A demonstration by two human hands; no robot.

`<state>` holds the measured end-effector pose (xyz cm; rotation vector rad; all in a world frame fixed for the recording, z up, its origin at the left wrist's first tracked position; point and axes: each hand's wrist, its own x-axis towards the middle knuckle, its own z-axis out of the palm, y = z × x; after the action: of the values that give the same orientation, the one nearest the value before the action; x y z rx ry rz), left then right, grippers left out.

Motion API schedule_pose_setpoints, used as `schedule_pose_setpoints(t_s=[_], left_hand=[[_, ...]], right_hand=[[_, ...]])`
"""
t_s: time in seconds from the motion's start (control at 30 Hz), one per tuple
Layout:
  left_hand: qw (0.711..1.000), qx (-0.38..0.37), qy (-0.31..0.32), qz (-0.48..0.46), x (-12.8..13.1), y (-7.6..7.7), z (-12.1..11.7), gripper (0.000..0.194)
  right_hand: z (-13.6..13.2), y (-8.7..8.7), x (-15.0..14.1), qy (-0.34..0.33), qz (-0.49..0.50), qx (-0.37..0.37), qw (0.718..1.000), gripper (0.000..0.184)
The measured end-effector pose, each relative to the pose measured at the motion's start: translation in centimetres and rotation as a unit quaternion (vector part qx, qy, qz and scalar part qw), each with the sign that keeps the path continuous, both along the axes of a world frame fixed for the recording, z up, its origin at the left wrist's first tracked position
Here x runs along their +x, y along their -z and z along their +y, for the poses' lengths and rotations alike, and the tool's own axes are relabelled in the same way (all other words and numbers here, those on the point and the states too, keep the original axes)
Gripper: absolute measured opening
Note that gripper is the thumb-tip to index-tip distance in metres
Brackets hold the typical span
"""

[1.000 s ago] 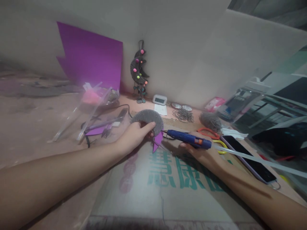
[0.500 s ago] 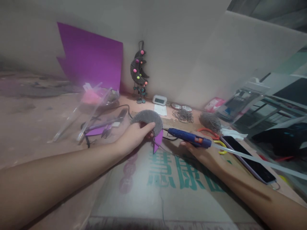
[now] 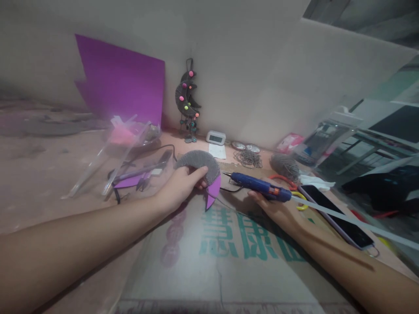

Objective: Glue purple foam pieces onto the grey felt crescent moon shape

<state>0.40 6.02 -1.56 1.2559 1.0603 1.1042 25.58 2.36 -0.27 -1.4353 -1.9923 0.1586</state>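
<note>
My left hand (image 3: 188, 181) pinches a crescent moon (image 3: 200, 160) wrapped in grey yarn, thumb on its front face. The lower tip of the crescent shows bare purple (image 3: 213, 192), and a loose strand of yarn trails from there over the cardboard. In my right hand (image 3: 266, 205) is a blue glue gun (image 3: 258, 184), its metal nozzle pointing left, a short gap away from the crescent. A long clear glue stick (image 3: 330, 212) sticks out of its back end. Fingers of my right hand are partly hidden behind the gun.
Printed cardboard (image 3: 196, 270) covers the work surface. To the right lie scissors (image 3: 299, 200), a phone (image 3: 337, 216) and a ball of grey yarn (image 3: 284, 166). Behind stand a small digital clock (image 3: 216, 138), a hanging moon ornament (image 3: 185, 98) and a purple sheet (image 3: 122, 83). Clear sticks (image 3: 88, 170) lie left.
The glue gun's nozzle has drawn back from the crescent's edge, leaving a gap. The crescent has turned slightly, showing more of its purple tip. The whole view has shifted a little.
</note>
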Motion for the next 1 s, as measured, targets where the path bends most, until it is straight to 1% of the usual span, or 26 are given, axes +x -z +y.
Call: schedule_pose_setpoints(t_s=[0.33,0.47,0.57,0.73,0.87,1.0], left_hand=[[1.000,0.000,0.003,0.020,0.0,-0.4,-0.2,0.037],[1.000,0.011,0.012,0.022,-0.1,-0.4,-0.2,0.037],[0.999,0.021,0.014,0.031,0.0,-0.4,-0.2,0.038],[0.999,0.020,0.006,0.050,0.0,-0.7,-0.5,0.036],[0.998,0.032,0.000,0.061,0.0,-0.9,-0.7,0.036],[0.997,0.037,0.003,0.071,0.0,-1.0,-0.7,0.036]], right_hand=[[0.0,-0.3,-0.5,0.009,-0.010,-0.030,0.999,0.026],[0.3,-0.3,-0.2,0.032,-0.005,-0.038,0.999,0.028],[0.2,-0.6,-0.5,0.050,0.005,-0.038,0.998,0.028],[-0.2,-1.1,-1.0,0.049,0.036,-0.035,0.998,0.032],[0.0,-0.9,-0.9,0.061,0.041,-0.051,0.996,0.036],[0.4,-0.6,-1.0,0.046,0.056,-0.029,0.997,0.037]])
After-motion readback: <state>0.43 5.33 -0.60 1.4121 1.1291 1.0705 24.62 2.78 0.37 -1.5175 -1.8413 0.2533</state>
